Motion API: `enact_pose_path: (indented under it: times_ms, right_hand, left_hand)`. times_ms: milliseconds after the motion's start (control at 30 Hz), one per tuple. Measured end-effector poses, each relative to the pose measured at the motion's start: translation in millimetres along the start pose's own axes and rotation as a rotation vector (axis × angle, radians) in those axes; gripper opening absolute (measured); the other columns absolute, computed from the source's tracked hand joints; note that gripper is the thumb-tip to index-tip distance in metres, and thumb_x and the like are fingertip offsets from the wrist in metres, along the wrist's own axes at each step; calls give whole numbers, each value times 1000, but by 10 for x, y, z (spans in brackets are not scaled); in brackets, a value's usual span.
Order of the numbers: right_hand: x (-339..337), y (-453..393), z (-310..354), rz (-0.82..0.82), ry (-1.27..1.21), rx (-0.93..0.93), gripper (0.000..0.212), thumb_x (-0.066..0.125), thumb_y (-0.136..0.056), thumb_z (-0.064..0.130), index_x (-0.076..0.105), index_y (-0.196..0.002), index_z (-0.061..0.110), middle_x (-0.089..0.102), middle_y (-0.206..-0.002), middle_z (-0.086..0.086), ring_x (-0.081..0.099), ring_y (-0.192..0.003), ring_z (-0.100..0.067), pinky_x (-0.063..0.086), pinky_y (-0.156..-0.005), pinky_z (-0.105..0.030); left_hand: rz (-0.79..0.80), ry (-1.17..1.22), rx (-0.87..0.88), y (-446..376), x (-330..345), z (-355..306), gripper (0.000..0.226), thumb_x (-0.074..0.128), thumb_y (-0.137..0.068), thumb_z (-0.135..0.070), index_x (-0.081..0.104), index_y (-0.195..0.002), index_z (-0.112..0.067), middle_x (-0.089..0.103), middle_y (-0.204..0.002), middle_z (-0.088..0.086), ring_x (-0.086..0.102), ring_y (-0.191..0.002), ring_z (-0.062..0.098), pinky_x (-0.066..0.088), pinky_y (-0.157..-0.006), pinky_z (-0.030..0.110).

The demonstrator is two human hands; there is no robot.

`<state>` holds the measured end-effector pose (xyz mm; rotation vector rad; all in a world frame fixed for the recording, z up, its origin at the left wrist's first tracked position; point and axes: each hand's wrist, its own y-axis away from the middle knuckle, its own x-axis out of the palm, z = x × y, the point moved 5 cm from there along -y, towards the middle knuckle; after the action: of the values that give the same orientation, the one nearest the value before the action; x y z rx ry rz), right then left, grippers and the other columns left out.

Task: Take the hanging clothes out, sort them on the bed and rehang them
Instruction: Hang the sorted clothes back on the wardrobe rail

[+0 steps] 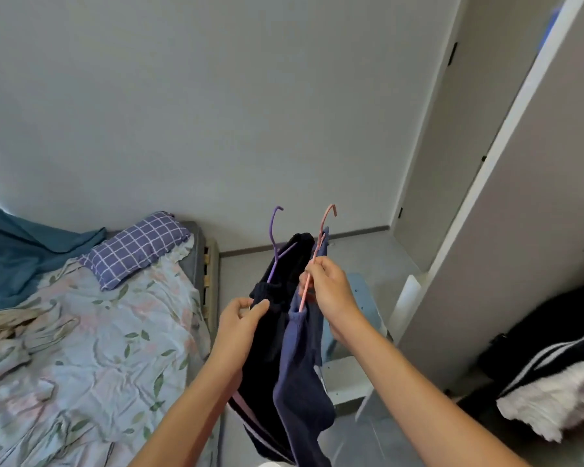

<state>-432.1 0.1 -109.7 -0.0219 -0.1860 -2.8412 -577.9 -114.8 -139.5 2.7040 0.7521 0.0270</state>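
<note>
1. right hand pinches the pink hanger, keeping the blue garment off the floor.
2. left hand grips the dark garment on the purple hanger, beside the bed, likely for sorting.

No legible text, labels, brands, numbers or signs on any surface, clothes, hangers and bedding all unmarked, no print readable anywhere in view
</note>
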Motion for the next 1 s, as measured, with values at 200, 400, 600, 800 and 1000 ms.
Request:
enact_pose_path:
  times_ms: [200,400,600,800,1000]
  right_hand:
    - [-293,232,-142,-247,-20,5,19,42,-107,15,51,-92,8,40,-62,0,35,-55,-14,36,-52,-26]
    - [-675,683,-303,-567,-12,-29,25,40,-109,15,56,-91,10,36,-59,8,30,-53,-9,28,-47,-19]
    - [-1163,1347,-418,-756,15,-27,27,43,-108,12,56,-84,9,32,-57,9,28,-52,-8,24,-48,-21]
    - [-1513,1929,-531,-765,160,1,34,45,-106,5,54,-74,14,42,-54,13,33,-53,-5,28,-51,-18]
    - [-2001,2451,-709,-847,95,47,35,42,-106,2,49,-74,14,38,-57,13,29,-56,-8,25,-50,-20]
  left_hand:
    - [303,-85,-14,-116,188,0,32,71,-98,-39,60,-85,-13,56,-75,7,56,-70,21,44,-66,32]
    - [665,-205,100,19,538,-87,37,67,-101,-41,67,-98,-4,72,-83,8,70,-76,16,59,-69,38]
    - [928,-292,124,367,1104,26,27,56,-108,-34,72,-106,-12,79,-98,6,75,-93,20,58,-84,35]
    - [1000,-266,140,977,1643,128,21,54,-108,-27,73,-100,-21,80,-90,-6,75,-88,10,53,-78,28]
    - [1007,-231,135,1590,2003,358,15,57,-107,-24,71,-112,-23,79,-96,-12,74,-94,4,55,-81,20]
